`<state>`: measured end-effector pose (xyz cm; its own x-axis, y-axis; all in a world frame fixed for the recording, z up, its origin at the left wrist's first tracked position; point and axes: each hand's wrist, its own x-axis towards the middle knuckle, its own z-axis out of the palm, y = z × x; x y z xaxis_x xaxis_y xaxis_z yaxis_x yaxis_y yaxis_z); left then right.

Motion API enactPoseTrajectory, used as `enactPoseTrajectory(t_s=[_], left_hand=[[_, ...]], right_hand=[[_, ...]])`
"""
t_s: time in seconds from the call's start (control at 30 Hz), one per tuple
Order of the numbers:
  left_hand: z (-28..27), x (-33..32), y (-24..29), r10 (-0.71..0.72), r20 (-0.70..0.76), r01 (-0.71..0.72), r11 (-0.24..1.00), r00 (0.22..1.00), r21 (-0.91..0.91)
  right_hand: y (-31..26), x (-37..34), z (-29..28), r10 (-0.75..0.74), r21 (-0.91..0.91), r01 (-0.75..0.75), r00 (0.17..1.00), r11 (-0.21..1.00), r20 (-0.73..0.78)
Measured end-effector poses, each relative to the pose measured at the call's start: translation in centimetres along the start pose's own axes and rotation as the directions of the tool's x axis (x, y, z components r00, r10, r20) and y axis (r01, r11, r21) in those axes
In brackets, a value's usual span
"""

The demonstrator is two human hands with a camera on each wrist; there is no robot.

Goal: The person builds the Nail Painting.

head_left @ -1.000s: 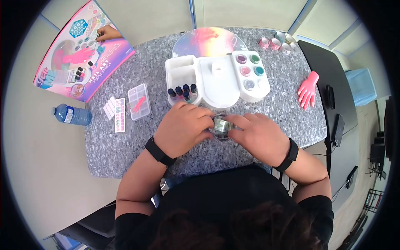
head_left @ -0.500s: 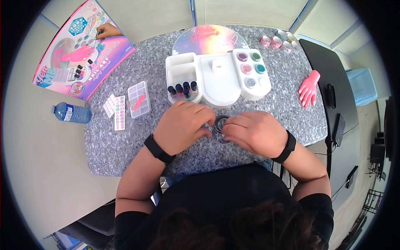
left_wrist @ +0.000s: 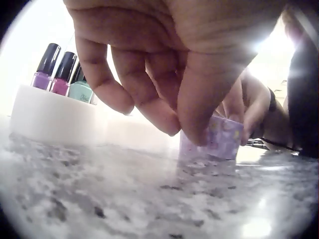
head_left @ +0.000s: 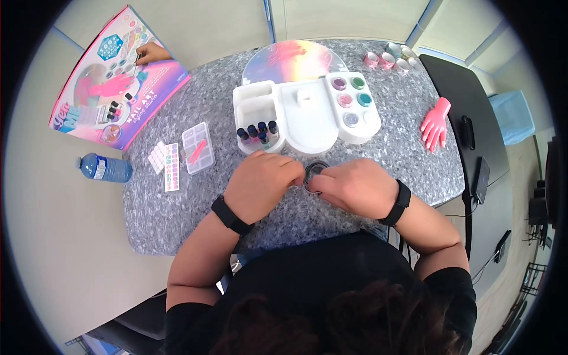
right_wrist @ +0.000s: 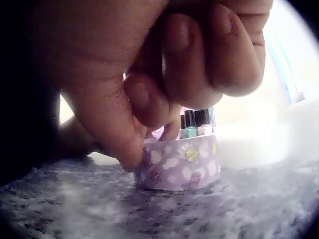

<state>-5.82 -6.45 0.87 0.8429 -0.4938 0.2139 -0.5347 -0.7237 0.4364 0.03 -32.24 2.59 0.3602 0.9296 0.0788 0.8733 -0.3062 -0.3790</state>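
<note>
A small patterned tape roll (right_wrist: pixel 184 167), lavender with white shapes and yellow flowers, stands on the speckled table between the hands. Seen from the head it is a dark ring (head_left: pixel 316 167). My right hand (head_left: pixel 362 189) pinches its near rim with thumb and index finger, the other fingers curled above. On the roll's left side, my left hand (head_left: pixel 258 182) has thumb and fingertips drawn together at its edge; in the left wrist view the thumb overlaps the patterned band (left_wrist: pixel 224 139). Part of the roll is hidden behind fingers.
Beyond the hands stands a white nail studio tray (head_left: pixel 310 121) with dark-capped polish bottles (head_left: pixel 262 130) and glitter pots (head_left: pixel 345 101). Left are a clear compartment box (head_left: pixel 204 165), sticker sheets (head_left: pixel 171 168), a water bottle (head_left: pixel 106 168) and product box (head_left: pixel 112 89). Right lie patterned rolls (head_left: pixel 387 61) and a pink model hand (head_left: pixel 435 125).
The roll was turned from showing its shiny band to lying flat as a ring. Both hands have shifted slightly, the right fingers closing on its near rim and the left fingertips drawing together.
</note>
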Motion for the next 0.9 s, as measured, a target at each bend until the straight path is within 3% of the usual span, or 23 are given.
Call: enactPoseTrajectory(t_s=[0.13, 0.17, 0.23, 0.3, 0.33, 0.37, 0.4, 0.47, 0.5, 0.57, 0.63, 0.77, 0.83, 0.9], left_hand=[[0.0, -0.2, -0.2, -0.086, -0.169, 0.09, 0.996, 0.982, 0.02], [-0.1, -0.1, -0.2, -0.134, -0.226, 0.138, 0.99, 0.965, 0.001], [0.0, 0.0, -0.3, -0.198, -0.241, 0.183, 0.98, 0.95, -0.081], [-0.3, 0.0, 0.3, -0.262, -0.249, 0.227, 0.96, 0.932, -0.164], [-0.7, 0.1, 0.9, -0.339, -0.234, 0.274, 0.923, 0.911, -0.269], [-1.0, 0.2, 1.2, -0.411, -0.211, 0.316, 0.873, 0.887, -0.371], [-0.9, 0.1, 0.8, -0.406, -0.22, 0.31, 0.877, 0.887, -0.366], [0.0, -0.4, -1.0, -0.359, -0.147, 0.098, 0.582, 0.922, -0.807], [0.0, -0.5, -1.7, -0.355, -0.154, 0.092, 0.589, 0.922, -0.803], [-0.2, -0.4, -2.8, -0.204, 0.007, 0.009, 0.013, 0.979, -1.0], [-0.2, -0.3, -3.2, -0.202, 0.024, 0.038, 0.068, 0.979, -0.997], [0.1, -0.2, -3.7, -0.193, 0.032, 0.053, 0.102, 0.981, -0.993], [0.0, -0.1, -3.8, -0.187, 0.028, 0.055, 0.138, 0.982, -0.989], [0.1, -0.3, -3.8, -0.219, 0.013, 0.05, 0.167, 0.976, -0.985]], right_hand=[[1.3, 0.2, -4.1, 0.132, -0.029, -0.134, 0.989, 0.99, -0.069], [2.8, 0.2, -5.1, 0.154, -0.048, -0.166, 0.969, 0.985, -0.194], [6.6, 0.8, -8.1, 0.351, -0.145, -0.407, 0.886, 0.902, -0.301], [12.8, 0.7, -9.6, 0.305, -0.211, -0.458, 0.808, 0.864, -0.503], [14.1, 0.9, -10.9, 0.393, -0.234, -0.563, 0.766, 0.793, -0.508], [18.8, 0.3, -11.1, 0.377, -0.305, -0.591, 0.754, 0.747, -0.537], [22.0, 0.3, -11.6, 0.523, -0.372, -0.728, 0.678, 0.576, -0.517], [26.3, 0.9, -13.3, 0.742, -0.361, -0.86, 0.499, 0.36, -0.448], [29.8, 0.6, -13.5, 0.777, -0.356, -0.875, 0.464, 0.328, -0.425], [32.2, 0.9, -14.3, 0.85, -0.314, -0.889, 0.428, 0.334, -0.307], [37.0, 0.2, -13.5, 0.831, -0.111, -0.852, 0.524, 0.512, -0.187], [37.9, 1.0, -11.3, 0.818, -0.118, -0.873, 0.485, 0.473, -0.31], [37.0, 0.9, -11.3, 0.783, -0.07, -0.861, 0.489, 0.504, -0.385], [35.9, 1.0, -11.8, 0.671, -0.034, -0.783, 0.553, 0.621, -0.493]])
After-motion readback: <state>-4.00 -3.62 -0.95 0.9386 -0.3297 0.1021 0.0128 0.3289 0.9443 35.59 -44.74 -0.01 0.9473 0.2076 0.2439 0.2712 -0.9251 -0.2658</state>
